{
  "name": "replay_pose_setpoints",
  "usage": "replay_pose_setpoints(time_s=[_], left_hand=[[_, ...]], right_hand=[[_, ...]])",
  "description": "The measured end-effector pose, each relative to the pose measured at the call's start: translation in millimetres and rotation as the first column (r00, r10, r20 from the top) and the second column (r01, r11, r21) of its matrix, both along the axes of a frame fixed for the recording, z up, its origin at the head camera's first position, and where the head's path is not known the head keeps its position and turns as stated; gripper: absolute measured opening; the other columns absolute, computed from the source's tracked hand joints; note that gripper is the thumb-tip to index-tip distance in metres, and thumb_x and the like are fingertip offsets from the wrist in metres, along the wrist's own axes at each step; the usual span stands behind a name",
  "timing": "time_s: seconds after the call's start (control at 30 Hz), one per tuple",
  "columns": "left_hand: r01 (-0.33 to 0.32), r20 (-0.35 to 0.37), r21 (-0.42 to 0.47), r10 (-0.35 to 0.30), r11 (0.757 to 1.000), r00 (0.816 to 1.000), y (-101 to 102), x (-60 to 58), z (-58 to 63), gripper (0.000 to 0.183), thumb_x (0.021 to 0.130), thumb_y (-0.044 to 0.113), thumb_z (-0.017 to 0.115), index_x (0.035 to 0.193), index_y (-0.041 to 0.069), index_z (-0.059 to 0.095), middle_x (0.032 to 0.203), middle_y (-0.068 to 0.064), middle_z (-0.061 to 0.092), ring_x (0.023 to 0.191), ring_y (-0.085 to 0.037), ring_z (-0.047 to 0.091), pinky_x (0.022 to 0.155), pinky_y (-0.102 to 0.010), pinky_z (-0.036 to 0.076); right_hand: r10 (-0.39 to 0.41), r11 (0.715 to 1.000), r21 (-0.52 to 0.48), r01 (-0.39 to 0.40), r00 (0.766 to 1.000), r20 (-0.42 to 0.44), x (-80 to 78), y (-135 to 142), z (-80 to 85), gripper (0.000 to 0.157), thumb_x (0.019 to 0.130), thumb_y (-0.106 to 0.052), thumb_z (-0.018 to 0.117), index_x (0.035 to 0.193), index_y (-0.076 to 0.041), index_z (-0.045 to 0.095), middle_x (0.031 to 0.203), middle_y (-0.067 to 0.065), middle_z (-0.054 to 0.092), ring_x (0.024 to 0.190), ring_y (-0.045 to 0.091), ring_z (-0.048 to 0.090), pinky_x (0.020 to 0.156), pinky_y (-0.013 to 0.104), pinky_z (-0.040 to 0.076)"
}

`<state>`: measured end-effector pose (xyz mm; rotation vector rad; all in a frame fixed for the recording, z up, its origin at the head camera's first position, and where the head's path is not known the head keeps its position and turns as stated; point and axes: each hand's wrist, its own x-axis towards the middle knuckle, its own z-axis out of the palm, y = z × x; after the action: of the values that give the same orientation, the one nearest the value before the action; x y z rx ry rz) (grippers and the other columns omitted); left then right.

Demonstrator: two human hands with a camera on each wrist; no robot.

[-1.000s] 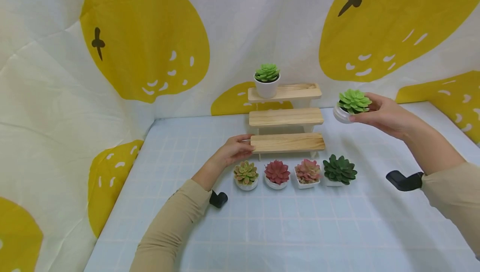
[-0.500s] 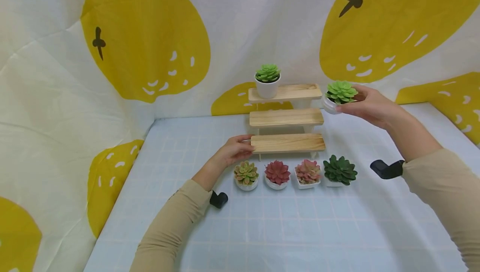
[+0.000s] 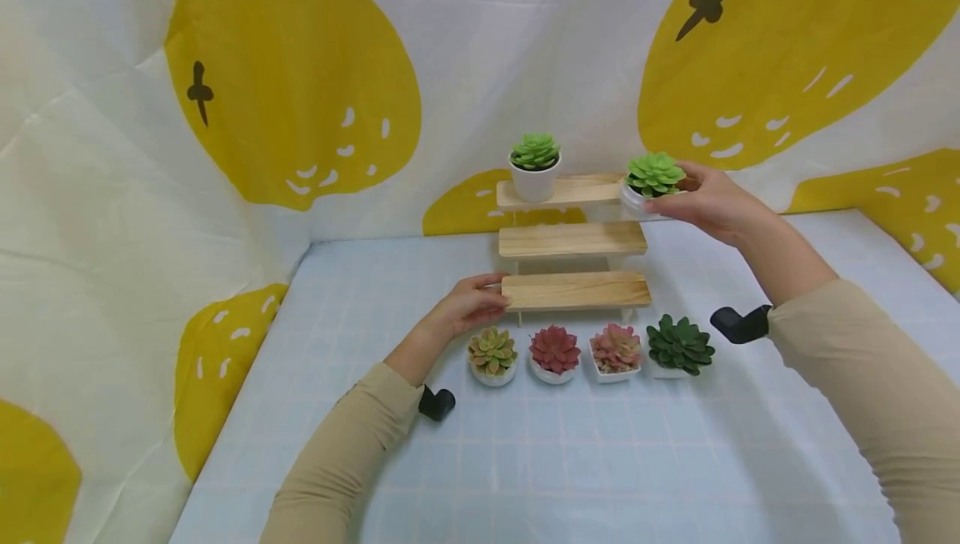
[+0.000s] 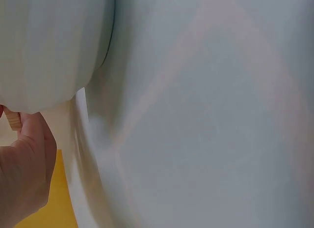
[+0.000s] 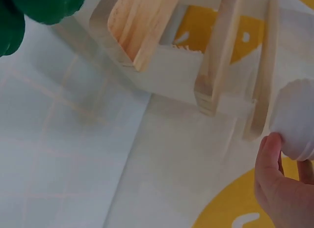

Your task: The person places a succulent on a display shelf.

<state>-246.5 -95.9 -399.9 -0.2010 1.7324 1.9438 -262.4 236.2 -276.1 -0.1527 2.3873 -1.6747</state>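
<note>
A three-tier wooden display stand (image 3: 573,290) stands at the back of the table. My left hand (image 3: 468,306) grips the left end of its lowest step; the left wrist view shows the fingers around the wood's edge (image 4: 13,120). In my right hand (image 3: 712,201) is a light green potted succulent (image 3: 654,172), its white pot (image 5: 297,122) pinched between thumb and fingers. The pot overlaps the right end of the top step in the head view. At that step's left end sits another green succulent (image 3: 534,167) in a white pot.
In front of the stand, a row holds a yellow-green succulent (image 3: 492,351), a red one (image 3: 554,351), a pink one (image 3: 616,349) and a dark green one (image 3: 680,346). Behind the stand hangs a white cloth (image 3: 480,52) with yellow fruit prints.
My right hand has carried the green potted succulent leftward and slightly up, from right of the stand to the top step's right end. My left hand stays on the lowest step.
</note>
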Motion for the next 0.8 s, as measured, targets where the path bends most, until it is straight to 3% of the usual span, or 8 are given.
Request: replay_pose_setpoints(time_s=[0.2, 0.33, 0.63, 0.8], left_hand=[[-0.004, 0.004, -0.010, 0.004, 1.000, 1.000, 1, 0.3, 0.3, 0.055, 0.086, -0.008, 0.057, 0.138, 0.005, 0.044, 0.135, -0.019, 0.047, 0.099, -0.021, 0.054, 0.096, -0.040, 0.041], [-0.007, 0.006, -0.013, 0.007, 1.000, 1.000, 1, 0.3, 0.8, 0.055, 0.086, -0.008, 0.057, 0.138, 0.005, 0.044, 0.135, -0.019, 0.048, 0.100, -0.021, 0.054, 0.096, -0.040, 0.042], [0.000, 0.004, 0.004, -0.001, 1.000, 1.000, 0, -0.7, 1.0, 0.055, 0.087, -0.009, 0.056, 0.139, 0.005, 0.043, 0.136, -0.018, 0.047, 0.101, -0.021, 0.053, 0.094, -0.038, 0.043], [-0.004, 0.010, 0.007, 0.004, 1.000, 1.000, 0, -0.6, -0.4, 0.055, 0.087, -0.008, 0.056, 0.139, 0.005, 0.044, 0.135, -0.018, 0.047, 0.099, -0.020, 0.053, 0.089, -0.035, 0.046]], right_hand=[[-0.015, 1.000, 0.008, 0.015, 1.000, -0.002, -6.2, -9, 2.0, 0.078, 0.086, -0.017, 0.068, 0.149, -0.010, 0.021, 0.130, 0.010, 0.033, 0.113, 0.022, 0.038, 0.103, 0.038, 0.033], [-0.015, 1.000, 0.008, 0.015, 1.000, -0.003, -12.1, -16, 3.8, 0.077, 0.086, -0.017, 0.067, 0.148, -0.010, 0.022, 0.132, 0.012, 0.032, 0.114, 0.024, 0.038, 0.105, 0.042, 0.031], [-0.022, 0.998, -0.055, 0.021, 1.000, -0.002, -21.7, -31, 9.1, 0.075, 0.086, -0.009, 0.066, 0.147, -0.006, 0.023, 0.124, 0.011, 0.038, 0.109, 0.020, 0.044, 0.101, 0.034, 0.036], [-0.027, 0.996, -0.084, 0.027, 1.000, -0.006, -25.9, -37, 8.1, 0.070, 0.084, -0.005, 0.066, 0.144, -0.005, 0.029, 0.119, 0.009, 0.040, 0.104, 0.019, 0.045, 0.091, 0.025, 0.044]])
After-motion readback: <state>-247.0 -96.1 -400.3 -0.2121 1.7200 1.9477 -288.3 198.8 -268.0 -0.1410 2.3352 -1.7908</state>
